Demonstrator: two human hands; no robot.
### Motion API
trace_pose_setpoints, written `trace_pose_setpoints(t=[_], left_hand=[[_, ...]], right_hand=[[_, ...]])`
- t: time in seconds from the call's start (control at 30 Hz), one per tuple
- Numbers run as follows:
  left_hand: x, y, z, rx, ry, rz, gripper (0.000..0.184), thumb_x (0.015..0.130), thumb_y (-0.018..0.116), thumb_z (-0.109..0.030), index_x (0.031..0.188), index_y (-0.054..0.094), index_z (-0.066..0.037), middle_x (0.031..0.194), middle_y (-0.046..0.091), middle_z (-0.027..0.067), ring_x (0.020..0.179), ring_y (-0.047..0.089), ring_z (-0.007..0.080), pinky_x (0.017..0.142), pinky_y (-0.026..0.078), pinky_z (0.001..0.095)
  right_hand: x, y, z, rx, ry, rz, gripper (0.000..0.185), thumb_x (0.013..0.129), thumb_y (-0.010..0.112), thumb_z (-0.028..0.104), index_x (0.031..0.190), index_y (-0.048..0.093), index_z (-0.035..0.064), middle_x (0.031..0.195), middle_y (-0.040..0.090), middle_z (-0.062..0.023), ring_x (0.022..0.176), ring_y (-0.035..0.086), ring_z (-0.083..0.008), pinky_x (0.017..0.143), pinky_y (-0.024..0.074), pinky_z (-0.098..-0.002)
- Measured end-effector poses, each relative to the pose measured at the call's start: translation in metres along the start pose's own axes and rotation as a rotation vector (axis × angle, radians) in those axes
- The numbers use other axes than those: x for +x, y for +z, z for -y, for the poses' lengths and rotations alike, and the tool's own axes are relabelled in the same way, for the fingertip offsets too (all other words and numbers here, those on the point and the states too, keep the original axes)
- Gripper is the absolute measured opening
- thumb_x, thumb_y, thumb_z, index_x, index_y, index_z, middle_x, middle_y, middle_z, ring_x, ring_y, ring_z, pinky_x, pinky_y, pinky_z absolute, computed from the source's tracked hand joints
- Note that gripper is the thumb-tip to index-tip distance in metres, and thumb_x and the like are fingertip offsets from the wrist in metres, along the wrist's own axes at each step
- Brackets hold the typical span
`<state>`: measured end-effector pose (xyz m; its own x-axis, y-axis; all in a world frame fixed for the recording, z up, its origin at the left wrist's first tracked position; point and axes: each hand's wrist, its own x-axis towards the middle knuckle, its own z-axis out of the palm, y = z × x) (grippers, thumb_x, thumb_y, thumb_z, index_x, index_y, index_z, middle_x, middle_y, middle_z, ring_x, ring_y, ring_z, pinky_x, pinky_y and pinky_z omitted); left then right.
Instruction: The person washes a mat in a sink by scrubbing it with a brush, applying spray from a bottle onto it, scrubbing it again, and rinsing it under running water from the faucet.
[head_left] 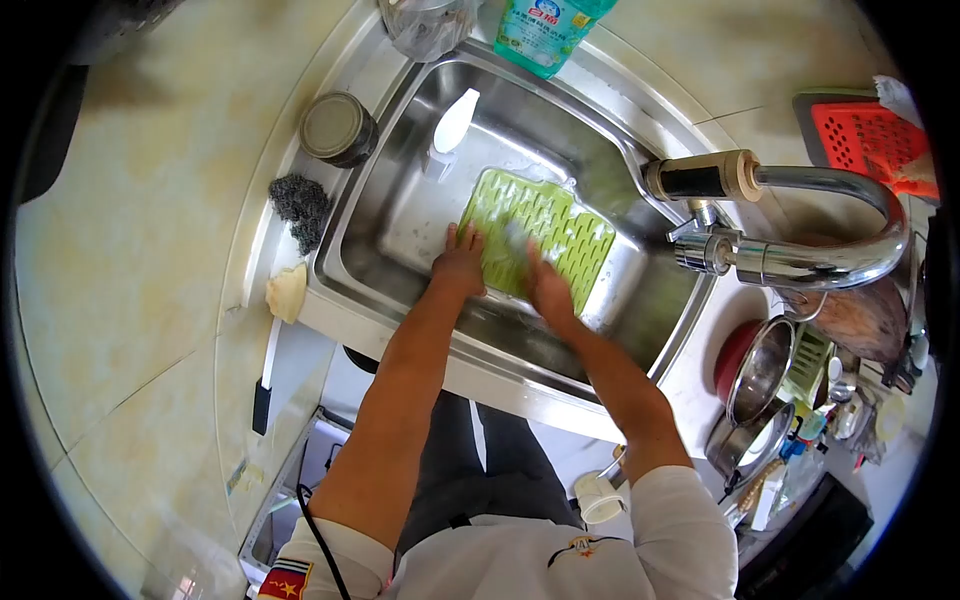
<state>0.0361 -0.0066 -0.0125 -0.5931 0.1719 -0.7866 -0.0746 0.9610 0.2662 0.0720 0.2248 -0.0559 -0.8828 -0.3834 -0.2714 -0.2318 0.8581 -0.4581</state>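
Observation:
A light green slotted mat (pixel 575 235) lies in the stainless steel sink (pixel 400 215), with white foam on it. My left hand (pixel 460 265) rests at the mat's left edge, fingers stretched out and apart, touching it. Over the mat's lower middle is my right hand (pixel 548 288), its fingers closed around something smeared by motion; I cannot make out what it is. Farther back in the sink stands a white object (pixel 456 122) with a long rounded top and a greyish base.
A chrome faucet (pixel 810 258) arches on the right. Along the left rim sit a lidded jar (pixel 338 128), a dark scouring pad (pixel 300 208) and a yellowish sponge (pixel 287 293). A green detergent pouch (pixel 545 35) stands behind. Metal bowls (pixel 762 370) crowd the right counter.

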Motion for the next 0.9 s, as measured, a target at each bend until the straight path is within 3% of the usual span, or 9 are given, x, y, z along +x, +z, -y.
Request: trace_pose_setpoints(t=[0.1,0.17,0.3,0.33,0.4,0.5,0.6,0.7,0.9], left_hand=[[0.005,0.004,0.003,0.016,0.007,0.001,0.123,0.067,0.086,-0.044,0.158,0.008,-0.014,0.166,-0.002,0.0045,0.151,-0.003,0.0356,0.116,0.033,0.0489],[0.001,0.007,0.003,0.003,0.013,-0.007,0.123,0.068,0.086,-0.042,0.158,0.008,-0.014,0.166,-0.002,0.0044,0.151,-0.003,0.0358,0.116,0.033,0.0492],[-0.005,0.000,-0.001,-0.005,0.012,-0.031,0.121,0.068,0.085,-0.039,0.158,0.008,-0.014,0.166,-0.001,0.0047,0.151,-0.003,0.0360,0.116,0.033,0.0495],[0.000,0.001,-0.002,0.007,0.022,-0.012,0.123,0.068,0.086,-0.038,0.158,0.007,-0.014,0.166,-0.003,0.0041,0.151,-0.004,0.0360,0.116,0.033,0.0493],[0.008,0.005,0.006,0.027,0.022,0.024,0.125,0.067,0.086,-0.037,0.158,0.003,-0.014,0.166,-0.008,0.0029,0.151,-0.007,0.0358,0.115,0.034,0.0490],[-0.002,0.007,0.009,0.004,0.100,-0.182,0.092,0.075,0.080,-0.024,0.152,0.031,-0.010,0.161,0.022,0.0124,0.147,0.022,0.0401,0.108,0.043,0.0480],[0.043,0.022,0.046,-0.257,0.163,-0.402,0.043,0.082,0.068,-0.009,0.123,0.058,-0.006,0.133,0.057,0.0187,0.122,0.054,0.0420,0.095,0.051,0.0473],[0.034,-0.003,0.029,-0.293,-0.188,-0.635,0.015,0.084,0.057,-0.002,0.098,0.063,-0.004,0.104,0.067,0.0183,0.095,0.065,0.0405,0.087,0.052,0.0473],[0.069,-0.063,-0.002,-0.310,-0.118,-0.904,0.016,0.085,0.056,-0.009,0.097,0.066,-0.006,0.109,0.066,0.0169,0.104,0.064,0.0350,0.086,0.054,0.0451]], right_hand=[[-0.029,-0.017,0.003,-0.164,-0.082,0.087,0.067,0.099,0.049,0.023,0.157,0.015,0.0238,0.107,0.062,-0.0263,0.076,0.064,-0.0433,0.064,0.0535,-0.0503],[0.007,-0.037,-0.016,-0.030,0.259,0.063,0.065,0.100,0.048,0.022,0.157,0.016,0.0239,0.104,0.062,-0.0254,0.075,0.063,-0.0434,0.063,0.0532,-0.0507],[0.043,-0.011,-0.002,0.094,0.259,-0.186,0.067,0.097,0.054,0.022,0.156,0.021,0.0175,0.096,0.062,-0.0274,0.076,0.062,-0.0424,0.066,0.0503,-0.0521],[0.022,0.011,-0.010,0.084,0.188,0.031,0.070,0.095,0.056,0.018,0.156,0.022,0.0194,0.095,0.062,-0.0270,0.077,0.062,-0.0437,0.069,0.0513,-0.0512],[-0.017,-0.007,0.022,0.060,-0.063,0.025,0.073,0.094,0.057,0.017,0.156,0.021,0.0222,0.101,0.063,-0.0285,0.082,0.063,-0.0459,0.075,0.0525,-0.0520],[-0.003,-0.028,0.017,0.132,-0.061,0.037,0.073,0.095,0.058,0.020,0.157,0.019,0.0229,0.105,0.063,-0.0300,0.084,0.063,-0.0473,0.077,0.0530,-0.0529],[0.059,-0.046,0.036,0.271,0.130,-0.060,0.067,0.097,0.056,0.026,0.156,0.023,0.0226,0.104,0.064,-0.0302,0.088,0.065,-0.0467,0.075,0.0523,-0.0510],[0.101,-0.025,0.055,0.386,0.255,-0.013,0.067,0.098,0.056,0.027,0.156,0.023,0.0218,0.099,0.066,-0.0297,0.088,0.065,-0.0464,0.074,0.0520,-0.0498],[0.076,-0.008,0.051,0.511,0.200,-0.061,0.067,0.098,0.054,0.026,0.156,0.021,0.0231,0.093,0.067,-0.0298,0.086,0.065,-0.0472,0.075,0.0514,-0.0499]])
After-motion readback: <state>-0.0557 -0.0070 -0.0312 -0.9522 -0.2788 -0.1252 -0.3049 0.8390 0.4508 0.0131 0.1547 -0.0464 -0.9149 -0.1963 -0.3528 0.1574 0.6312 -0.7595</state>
